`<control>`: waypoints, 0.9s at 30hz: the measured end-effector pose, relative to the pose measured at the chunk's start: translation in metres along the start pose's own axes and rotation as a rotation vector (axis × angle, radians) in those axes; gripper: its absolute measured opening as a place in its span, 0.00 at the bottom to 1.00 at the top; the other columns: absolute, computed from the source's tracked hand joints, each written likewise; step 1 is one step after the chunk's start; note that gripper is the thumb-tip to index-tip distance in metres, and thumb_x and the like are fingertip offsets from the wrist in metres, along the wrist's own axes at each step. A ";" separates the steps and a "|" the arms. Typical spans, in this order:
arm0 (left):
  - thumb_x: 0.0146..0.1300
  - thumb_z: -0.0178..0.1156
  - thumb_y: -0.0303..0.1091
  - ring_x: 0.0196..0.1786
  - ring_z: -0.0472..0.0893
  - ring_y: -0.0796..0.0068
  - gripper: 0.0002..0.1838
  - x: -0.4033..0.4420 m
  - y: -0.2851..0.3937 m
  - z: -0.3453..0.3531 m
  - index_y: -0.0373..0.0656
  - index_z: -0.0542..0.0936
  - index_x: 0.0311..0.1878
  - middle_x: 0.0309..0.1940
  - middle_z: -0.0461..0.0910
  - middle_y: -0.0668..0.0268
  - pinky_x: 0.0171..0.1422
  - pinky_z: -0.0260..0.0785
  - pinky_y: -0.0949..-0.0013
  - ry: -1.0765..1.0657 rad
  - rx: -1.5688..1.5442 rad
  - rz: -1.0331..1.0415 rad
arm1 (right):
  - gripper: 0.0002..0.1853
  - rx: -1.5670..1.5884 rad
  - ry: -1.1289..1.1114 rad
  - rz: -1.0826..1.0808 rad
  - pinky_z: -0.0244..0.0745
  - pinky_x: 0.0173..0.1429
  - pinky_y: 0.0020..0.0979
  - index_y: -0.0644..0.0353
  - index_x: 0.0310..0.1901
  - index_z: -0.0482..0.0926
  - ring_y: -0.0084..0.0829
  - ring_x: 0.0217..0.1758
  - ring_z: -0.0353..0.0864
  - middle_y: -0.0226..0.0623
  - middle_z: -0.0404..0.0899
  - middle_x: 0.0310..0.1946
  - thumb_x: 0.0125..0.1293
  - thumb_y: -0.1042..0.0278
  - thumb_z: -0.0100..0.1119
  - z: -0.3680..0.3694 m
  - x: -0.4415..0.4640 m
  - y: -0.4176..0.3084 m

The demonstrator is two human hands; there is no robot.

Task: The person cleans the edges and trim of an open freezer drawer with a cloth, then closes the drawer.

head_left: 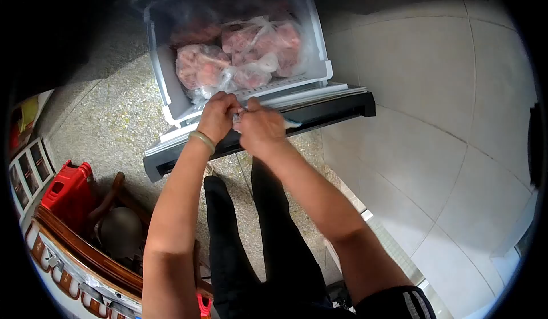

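My left hand, with a pale bangle on its wrist, is closed in a pinch above the front edge of a pulled-out freezer drawer. Against it, my right hand is closed too, fingertips meeting the left ones. Between them shows a scrap of whitish, see-through plastic bag, mostly covered by the fingers. A white bit with a blue-green edge sticks out beside my right hand. Inside the drawer lie several clear bags of pinkish frozen meat, just beyond my hands.
The drawer's black front panel runs below my hands. Speckled floor lies to the left and grey tiles to the right. At lower left are a red plastic case and wooden furniture. My legs stand close to the drawer.
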State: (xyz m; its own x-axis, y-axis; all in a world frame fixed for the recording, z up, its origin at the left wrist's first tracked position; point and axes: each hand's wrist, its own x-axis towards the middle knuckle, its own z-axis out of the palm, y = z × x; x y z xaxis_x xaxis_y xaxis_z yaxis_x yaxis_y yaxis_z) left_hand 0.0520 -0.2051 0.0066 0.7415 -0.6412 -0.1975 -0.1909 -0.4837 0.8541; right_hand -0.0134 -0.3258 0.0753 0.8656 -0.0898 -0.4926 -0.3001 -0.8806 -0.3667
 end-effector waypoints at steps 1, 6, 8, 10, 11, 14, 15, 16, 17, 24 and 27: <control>0.48 0.64 0.26 0.35 0.73 0.54 0.06 -0.001 0.004 -0.004 0.39 0.76 0.28 0.26 0.72 0.58 0.40 0.65 0.59 -0.004 0.001 -0.006 | 0.11 0.009 -0.081 0.036 0.74 0.46 0.39 0.52 0.37 0.82 0.41 0.44 0.79 0.48 0.73 0.47 0.48 0.67 0.63 -0.012 -0.003 0.003; 0.49 0.65 0.29 0.33 0.73 0.55 0.08 -0.001 0.004 -0.002 0.39 0.76 0.27 0.25 0.72 0.58 0.39 0.65 0.60 -0.009 -0.052 -0.044 | 0.11 -0.211 -0.265 0.219 0.74 0.45 0.38 0.52 0.37 0.82 0.38 0.43 0.80 0.46 0.75 0.45 0.49 0.66 0.62 -0.069 -0.007 0.056; 0.48 0.66 0.29 0.33 0.74 0.55 0.08 0.000 0.003 0.000 0.38 0.76 0.27 0.26 0.73 0.57 0.39 0.66 0.60 0.005 -0.038 -0.020 | 0.09 -0.336 -0.169 0.214 0.75 0.46 0.40 0.52 0.38 0.80 0.41 0.43 0.79 0.42 0.73 0.45 0.58 0.62 0.56 -0.051 -0.011 0.057; 0.48 0.66 0.29 0.33 0.74 0.55 0.08 0.000 0.004 0.002 0.39 0.76 0.27 0.26 0.73 0.57 0.39 0.66 0.60 0.003 -0.052 -0.043 | 0.09 -0.328 -0.167 0.124 0.74 0.46 0.40 0.53 0.38 0.80 0.41 0.43 0.79 0.43 0.73 0.45 0.58 0.62 0.55 -0.029 -0.010 0.032; 0.48 0.67 0.29 0.33 0.74 0.56 0.08 0.001 0.004 0.000 0.39 0.76 0.27 0.26 0.73 0.57 0.39 0.66 0.60 -0.003 -0.061 -0.060 | 0.10 -0.314 -0.159 0.037 0.74 0.46 0.40 0.53 0.38 0.80 0.41 0.42 0.79 0.43 0.73 0.45 0.59 0.62 0.55 -0.022 -0.007 0.020; 0.47 0.67 0.29 0.34 0.74 0.56 0.08 0.001 -0.005 0.004 0.39 0.76 0.27 0.27 0.73 0.57 0.40 0.66 0.61 0.016 -0.038 -0.060 | 0.10 -0.252 -0.117 -0.081 0.74 0.46 0.40 0.53 0.38 0.80 0.41 0.41 0.79 0.43 0.74 0.44 0.59 0.61 0.54 -0.019 -0.005 0.004; 0.47 0.67 0.29 0.34 0.74 0.56 0.08 0.000 -0.004 0.002 0.39 0.76 0.27 0.27 0.73 0.57 0.40 0.66 0.61 0.015 -0.039 -0.059 | 0.09 -0.321 -0.169 -0.017 0.74 0.46 0.40 0.52 0.38 0.80 0.41 0.41 0.79 0.43 0.74 0.43 0.60 0.61 0.54 -0.028 -0.007 0.011; 0.47 0.67 0.30 0.34 0.74 0.56 0.08 0.000 -0.002 0.000 0.39 0.77 0.27 0.27 0.74 0.57 0.40 0.66 0.60 0.002 -0.042 -0.063 | 0.09 -0.392 -0.221 0.043 0.75 0.46 0.41 0.52 0.37 0.81 0.41 0.41 0.80 0.43 0.75 0.42 0.60 0.61 0.54 -0.042 -0.008 0.025; 0.47 0.67 0.30 0.34 0.74 0.55 0.09 -0.001 0.000 -0.001 0.39 0.77 0.27 0.27 0.74 0.56 0.41 0.66 0.60 -0.006 -0.048 -0.071 | 0.09 -0.385 -0.218 0.091 0.75 0.46 0.41 0.51 0.36 0.81 0.41 0.42 0.80 0.43 0.76 0.41 0.60 0.61 0.53 -0.061 -0.011 0.040; 0.50 0.66 0.30 0.34 0.75 0.59 0.08 -0.003 -0.004 0.003 0.39 0.77 0.30 0.29 0.74 0.57 0.40 0.68 0.64 0.046 0.012 -0.023 | 0.10 -0.403 -0.173 -0.022 0.75 0.45 0.39 0.53 0.39 0.81 0.41 0.43 0.80 0.43 0.78 0.42 0.55 0.64 0.58 -0.013 0.004 0.000; 0.50 0.66 0.31 0.37 0.76 0.57 0.08 -0.022 -0.008 -0.023 0.40 0.79 0.33 0.32 0.76 0.55 0.43 0.69 0.64 0.013 0.057 -0.084 | 0.10 -0.299 -0.153 -0.094 0.75 0.43 0.40 0.51 0.39 0.81 0.42 0.42 0.80 0.44 0.77 0.42 0.57 0.61 0.57 -0.011 0.004 -0.006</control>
State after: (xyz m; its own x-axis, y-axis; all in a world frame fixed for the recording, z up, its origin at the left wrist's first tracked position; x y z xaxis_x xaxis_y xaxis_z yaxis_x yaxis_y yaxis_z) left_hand 0.0516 -0.1735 0.0147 0.7649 -0.5892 -0.2605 -0.1634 -0.5686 0.8062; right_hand -0.0035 -0.3260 0.0846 0.8070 0.0486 -0.5886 -0.0720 -0.9811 -0.1797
